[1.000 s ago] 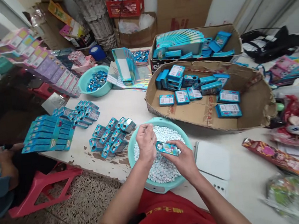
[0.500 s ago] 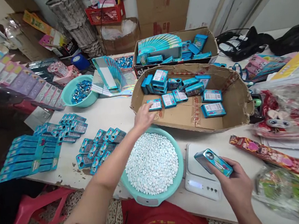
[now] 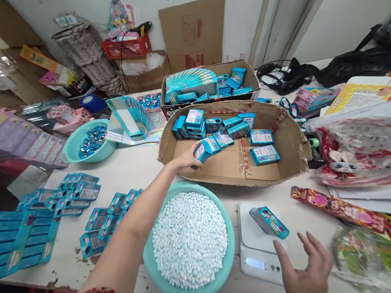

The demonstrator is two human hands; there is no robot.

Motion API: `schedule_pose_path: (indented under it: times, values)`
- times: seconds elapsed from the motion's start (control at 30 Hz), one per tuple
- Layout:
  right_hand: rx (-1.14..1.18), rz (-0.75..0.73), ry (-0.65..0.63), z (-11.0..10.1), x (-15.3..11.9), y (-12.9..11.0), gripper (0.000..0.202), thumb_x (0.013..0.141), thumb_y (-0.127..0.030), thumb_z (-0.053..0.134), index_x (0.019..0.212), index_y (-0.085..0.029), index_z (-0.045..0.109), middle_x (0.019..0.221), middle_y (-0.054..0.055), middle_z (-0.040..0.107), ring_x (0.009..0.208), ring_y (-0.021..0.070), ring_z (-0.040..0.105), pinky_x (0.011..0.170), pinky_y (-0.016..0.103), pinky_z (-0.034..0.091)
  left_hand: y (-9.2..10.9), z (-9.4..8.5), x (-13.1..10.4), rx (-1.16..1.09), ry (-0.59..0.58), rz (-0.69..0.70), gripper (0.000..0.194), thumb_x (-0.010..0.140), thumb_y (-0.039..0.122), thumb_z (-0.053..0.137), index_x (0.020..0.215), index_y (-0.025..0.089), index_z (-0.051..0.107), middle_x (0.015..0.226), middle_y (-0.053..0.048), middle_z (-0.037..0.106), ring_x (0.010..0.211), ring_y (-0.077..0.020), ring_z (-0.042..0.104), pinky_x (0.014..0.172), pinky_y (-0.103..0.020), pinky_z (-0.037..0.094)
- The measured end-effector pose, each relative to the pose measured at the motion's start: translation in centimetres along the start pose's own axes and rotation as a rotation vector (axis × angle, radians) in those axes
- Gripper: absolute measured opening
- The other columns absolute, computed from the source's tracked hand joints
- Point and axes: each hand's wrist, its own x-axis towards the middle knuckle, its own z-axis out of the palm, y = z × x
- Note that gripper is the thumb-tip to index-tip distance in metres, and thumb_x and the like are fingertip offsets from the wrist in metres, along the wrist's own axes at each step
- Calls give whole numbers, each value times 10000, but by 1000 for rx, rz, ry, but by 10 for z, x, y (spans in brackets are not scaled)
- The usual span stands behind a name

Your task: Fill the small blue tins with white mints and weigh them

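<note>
One held box (image 3: 201, 152) in the left hand (image 3: 186, 160), a second box (image 3: 272, 222) on the scale (image 3: 247, 236): both could be upset.
With the bowl (image 3: 230, 236) as the centre of the clock, the carton (image 3: 215, 167) lies at one o'clock and the scale at three. The left hand's fingers grip the held box inside the carton; it is tilted, close against the neighbour boxes (image 3: 223, 139), so a hasty lift could push them, or make it slip towards the bowl. The right hand (image 3: 306, 270), near four o'clock, has its fingers spread and holds nothing. Its thumb is just beside the second box; whether it touches the scale, one cannot tell. Pressing there could falsify the reading. The second box sits aslant near the scale's right edge, so a small knock may tip it and spill any contents.
</note>
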Motion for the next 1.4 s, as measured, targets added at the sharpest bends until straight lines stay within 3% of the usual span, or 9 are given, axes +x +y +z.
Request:
schedule_pose_path:
  times: [0.13, 0.3, 0.5, 0.67, 0.87, 0.97, 1.1, 1.23, 1.4]
  values:
    - [78, -202, -98, 2, -2, -21, 422, 821, -397, 634, 1161, -158, 565, 1166, 172, 557, 1115, 329, 515, 939, 546, 403, 42, 14, -83, -626, -65, 91, 989, 524, 196, 772, 1415, 253, 346, 1346, -114, 503, 1175, -297, 511, 930, -379, 434]
    - [291, -379, -293, 12, -3, -52, 286, 858, -262, 603, 1128, -183, 554, 1086, 120, 597, 1037, 264, 573, 874, 470, 478, 63, 70, -164, -1336, -148, -260, 682, 732, 517, 571, 1254, 81, 513, 1109, -220, 632, 900, -319, 644, 637, -352, 497]
    - [413, -486, -457, 1, 1, -55, 507, 806, -276, 674, 1266, -204, 473, 1147, 131, 576, 1075, 279, 554, 855, 477, 514, 78, 118, -207, -1661, 203, -530, 561, 807, 511, 475, 1160, 81, 551, 950, -185, 667, 791, -268, 647, 630, -352, 504]
    - [408, -642, -474, -4, 10, -57, 565, 783, -276, 697, 1293, -208, 463, 1175, 142, 566, 1112, 299, 544, 895, 516, 496, 86, 126, -228, -1578, 506, -646, 459, 829, 428, 451, 1121, 89, 551, 866, -129, 679, 773, -271, 652, 710, -410, 499]
    - [476, -835, -563, -1, -18, -68, 639, 724, -335, 742, 1297, -224, 483, 1266, 146, 556, 1254, 353, 467, 967, 596, 430, 85, 163, -249, -1498, 202, -673, 353, 787, 395, 522, 978, 116, 623, 789, -84, 676, 641, -190, 614, 612, -292, 455]
    - [450, -777, -661, -3, -27, -68, 554, 775, -238, 686, 1292, -265, 486, 1216, 110, 612, 1198, 309, 539, 979, 587, 429, 76, 180, -254, -1421, 131, -661, 242, 756, 335, 595, 921, 163, 635, 724, -25, 655, 560, -123, 563, 546, -227, 408]
    - [386, -673, -765, -14, -33, -70, 592, 758, -233, 678, 1305, -227, 452, 1272, 143, 562, 1211, 301, 525, 954, 519, 480, 67, 173, -255, -1345, -34, -695, 243, 731, 360, 631, 860, 155, 632, 707, -29, 650, 580, -135, 582, 617, -264, 454]
    - [373, -366, -454, -28, -42, -73, 407, 736, -206, 668, 1122, -200, 541, 1088, 109, 608, 1044, 248, 607, 871, 428, 525, 53, 139, -247, -1034, -233, -510, 423, 761, 527, 579, 901, 136, 661, 808, -112, 685, 675, -207, 633, 653, -320, 460]
    - [367, 301, 180, -60, -42, -59, 528, 609, -344, 796, 1052, -142, 591, 928, 52, 629, 845, 191, 620, 853, 416, 508, -7, 94, -194, -157, 251, -122, 293, 788, 399, 586, 974, 190, 673, 1150, -114, 634, 1131, -276, 524, 992, -371, 357]
